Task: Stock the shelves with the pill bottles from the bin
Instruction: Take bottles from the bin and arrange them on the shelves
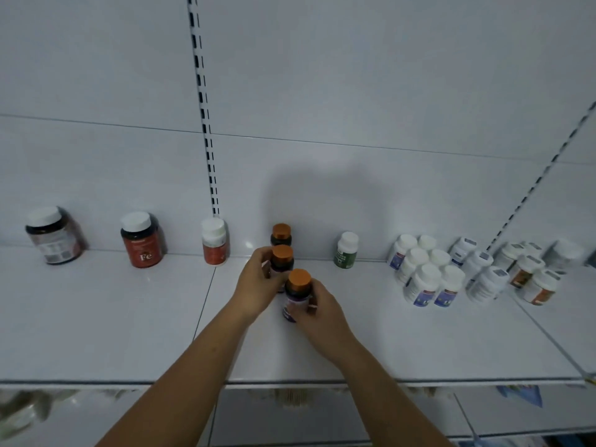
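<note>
Three dark pill bottles with orange caps stand in a row running front to back on the white shelf (106,317). My left hand (258,285) grips the middle bottle (282,258). The nearest bottle (298,290), with a purple label, is held upright by my right hand (317,309). The rear bottle (281,234) stands untouched by the back panel. The bin is out of view.
Left along the back stand a dark brown jar (53,235), a red jar marked Fe (142,240) and a white bottle with a red label (214,241). A green-labelled bottle (346,250) and several white bottles (425,272) fill the right. A lower shelf (290,414) shows below the front edge.
</note>
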Demonstrator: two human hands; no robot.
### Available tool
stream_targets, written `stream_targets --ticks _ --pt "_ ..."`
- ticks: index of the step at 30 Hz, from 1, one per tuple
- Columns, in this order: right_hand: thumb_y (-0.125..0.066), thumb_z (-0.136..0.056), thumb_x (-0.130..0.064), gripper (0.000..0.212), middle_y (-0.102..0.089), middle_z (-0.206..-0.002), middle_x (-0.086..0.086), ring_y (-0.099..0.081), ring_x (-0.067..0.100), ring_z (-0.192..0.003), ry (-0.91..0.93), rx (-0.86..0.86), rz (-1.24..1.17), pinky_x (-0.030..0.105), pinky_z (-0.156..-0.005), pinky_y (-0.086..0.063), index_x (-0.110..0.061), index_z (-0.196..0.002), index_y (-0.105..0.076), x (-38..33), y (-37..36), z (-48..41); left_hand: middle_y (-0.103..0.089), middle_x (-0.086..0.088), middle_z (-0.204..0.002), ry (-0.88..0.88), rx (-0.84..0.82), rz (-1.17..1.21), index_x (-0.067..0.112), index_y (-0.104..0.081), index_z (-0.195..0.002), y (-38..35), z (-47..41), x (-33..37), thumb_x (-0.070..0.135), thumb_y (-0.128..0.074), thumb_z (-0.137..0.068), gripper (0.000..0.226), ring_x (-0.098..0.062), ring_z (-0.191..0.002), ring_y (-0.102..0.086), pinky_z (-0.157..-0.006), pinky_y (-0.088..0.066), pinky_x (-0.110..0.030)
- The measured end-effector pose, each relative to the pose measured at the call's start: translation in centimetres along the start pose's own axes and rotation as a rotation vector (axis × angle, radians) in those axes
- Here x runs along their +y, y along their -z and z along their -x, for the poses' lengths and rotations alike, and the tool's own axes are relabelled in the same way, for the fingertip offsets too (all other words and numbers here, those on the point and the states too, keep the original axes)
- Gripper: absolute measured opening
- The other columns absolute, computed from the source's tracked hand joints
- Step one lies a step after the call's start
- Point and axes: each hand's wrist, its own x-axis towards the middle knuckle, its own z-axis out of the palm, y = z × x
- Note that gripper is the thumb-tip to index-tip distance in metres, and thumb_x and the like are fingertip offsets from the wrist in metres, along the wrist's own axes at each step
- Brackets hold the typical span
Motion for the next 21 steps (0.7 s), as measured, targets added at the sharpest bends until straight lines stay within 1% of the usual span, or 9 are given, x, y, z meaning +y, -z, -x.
stream_targets --ticks 3,5,7,8,10,12,15,19,21 --pt "-0.065 -0.098 -0.016 0.055 -0.062 -0.135 -0.017 -0.059 -0.004 -0.12 0.021 -0.039 -0.007 0.01 -0.095 -0.047 -0.036 -0.147 -0.048 0.1 -0.3 -1.2 -0.069 0.0 -0.134 0.018 -0.014 0.079 0.022 -0.054 -0.143 0.1 -0.3 -0.6 -0.003 -0.066 -0.094 0.057 -0.015 -0.121 -0.068 -0.099 -0.059 -0.038" --pt "-0.059 -0.102 -0.016 0.057 -0.059 -0.143 -0.015 -0.056 0.001 -0.129 0.032 -0.061 -0.001 0.025 -0.11 -0.046 -0.038 -0.152 -0.043 0.3 -0.7 -2.0 -0.069 0.0 -0.136 0.048 0.001 0.129 0.023 -0.055 -0.145 0.1 -0.4 -0.8 -0.009 -0.054 -0.095 0.059 -0.015 -0.125 -0.066 -0.105 -0.055 -0.038" --pt "-0.054 -0.104 -0.016 0.057 -0.057 -0.147 -0.014 -0.054 0.005 -0.134 0.03 -0.073 -0.012 0.037 -0.117 -0.044 -0.04 -0.154 -0.041 0.4 -1.3 -2.8 -0.068 -0.002 -0.139 0.107 0.028 0.253 0.021 -0.055 -0.148 0.0 -0.7 -0.8 -0.006 -0.049 -0.096 0.058 -0.02 -0.13 -0.064 -0.112 -0.049 -0.042" --pt "-0.052 -0.105 -0.016 0.057 -0.056 -0.149 -0.014 -0.053 0.005 -0.136 0.031 -0.079 -0.024 0.039 -0.118 -0.043 -0.04 -0.155 -0.041 0.4 -1.5 -3.1 -0.066 -0.005 -0.142 0.148 0.053 0.331 0.018 -0.053 -0.15 0.1 -1.0 -1.1 -0.001 -0.05 -0.099 0.055 -0.022 -0.133 -0.062 -0.116 -0.046 -0.045" --pt "-0.051 -0.107 -0.021 0.057 -0.051 -0.155 -0.014 -0.048 0.005 -0.141 0.028 -0.092 -0.044 0.041 -0.122 -0.039 -0.04 -0.158 -0.037 0.4 -1.9 -3.4 -0.059 -0.01 -0.15 0.207 0.067 0.453 0.016 -0.05 -0.153 0.1 -1.5 -1.4 0.023 -0.057 -0.106 0.049 -0.024 -0.139 -0.057 -0.122 -0.039 -0.049" --pt "-0.05 -0.109 -0.026 0.056 -0.047 -0.159 -0.014 -0.045 0.005 -0.145 0.025 -0.099 -0.066 0.042 -0.124 -0.036 -0.04 -0.16 -0.033 0.4 -2.1 -3.6 -0.061 -0.009 -0.149 0.226 0.03 0.508 0.016 -0.055 -0.149 0.0 -1.3 -0.8 0.044 -0.057 -0.106 0.052 -0.022 -0.138 -0.058 -0.122 -0.038 -0.048" --pt "-0.049 -0.109 -0.027 0.057 -0.044 -0.16 -0.015 -0.043 0.004 -0.146 0.032 -0.089 -0.085 0.04 -0.125 -0.034 -0.04 -0.161 -0.031 0.5 -2.3 -3.9 -0.075 -0.002 -0.129 0.218 0.019 0.483 0.018 -0.065 -0.135 -0.5 -0.8 0.5 0.044 -0.037 -0.112 0.044 -0.018 -0.126 -0.067 -0.114 -0.046 -0.04" --pt "-0.048 -0.109 -0.026 0.056 -0.044 -0.16 -0.014 -0.042 0.003 -0.145 0.028 -0.058 -0.089 0.038 -0.125 -0.033 -0.037 -0.161 -0.031 0.3 -2.5 -4.2 -0.071 0.001 -0.136 0.132 0.026 0.334 0.027 -0.061 -0.143 -0.7 -1.2 -0.2 0.044 -0.042 -0.111 0.041 -0.017 -0.13 -0.064 -0.12 -0.042 -0.045" --pt "-0.048 -0.11 -0.022 0.056 -0.045 -0.159 -0.014 -0.043 0.002 -0.145 0.023 -0.049 -0.081 0.037 -0.125 -0.033 -0.035 -0.162 -0.031 0.1 -2.5 -4.3 -0.07 0.005 -0.136 0.084 0.042 0.24 0.032 -0.059 -0.144 -0.9 -1.2 -0.4 0.042 -0.039 -0.113 0.038 -0.01 -0.129 -0.063 -0.119 -0.042 -0.04"
